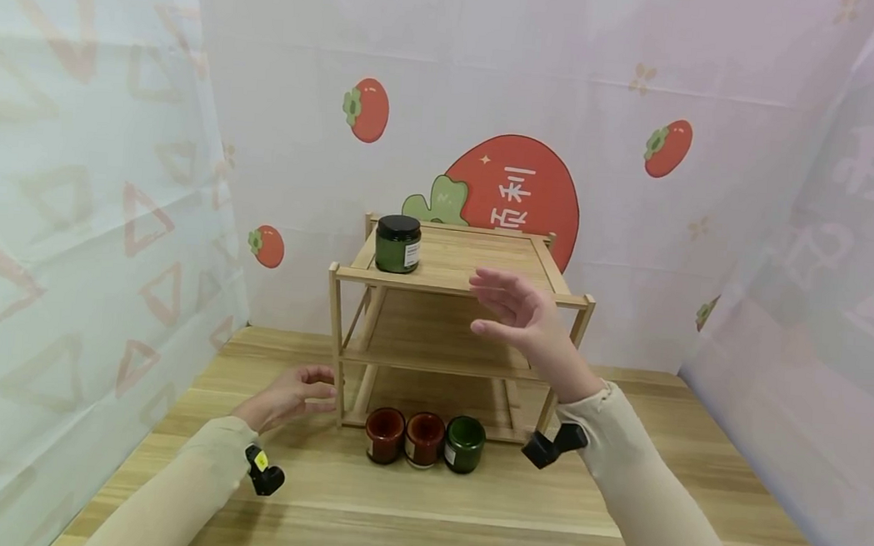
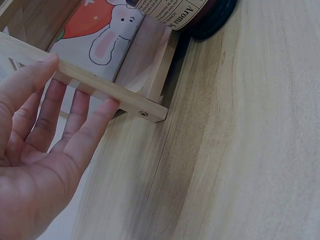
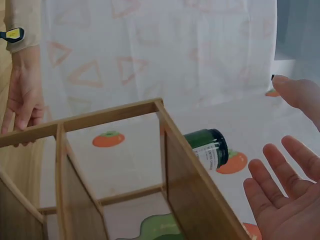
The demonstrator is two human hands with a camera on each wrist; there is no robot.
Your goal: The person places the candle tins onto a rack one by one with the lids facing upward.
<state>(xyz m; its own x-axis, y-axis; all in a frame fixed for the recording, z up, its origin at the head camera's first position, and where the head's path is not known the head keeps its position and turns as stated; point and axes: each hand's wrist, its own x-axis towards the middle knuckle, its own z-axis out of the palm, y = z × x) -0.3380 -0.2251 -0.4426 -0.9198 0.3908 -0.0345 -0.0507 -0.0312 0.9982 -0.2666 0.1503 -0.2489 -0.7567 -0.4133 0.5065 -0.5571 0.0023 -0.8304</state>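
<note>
A three-tier light wooden shelf (image 1: 446,364) stands on the table. My left hand (image 1: 290,393) holds its front left post low down, the thumb on one side and fingertips on the other in the left wrist view. My right hand (image 1: 520,316) hovers by the front right of the top tier, fingers spread and loosely bent, holding nothing. A green glass jar (image 1: 398,244) with a black lid and white label stands at the top tier's left. On the table before the shelf are two red-brown jars (image 1: 385,433) and a green jar (image 1: 464,443), side by side.
The wooden table (image 1: 362,519) runs under everything. Behind it hangs a white cloth (image 1: 288,130) printed with red fruit, and further cloth (image 1: 76,159) closes the left side. A black wrist camera (image 1: 556,445) sits on my right sleeve.
</note>
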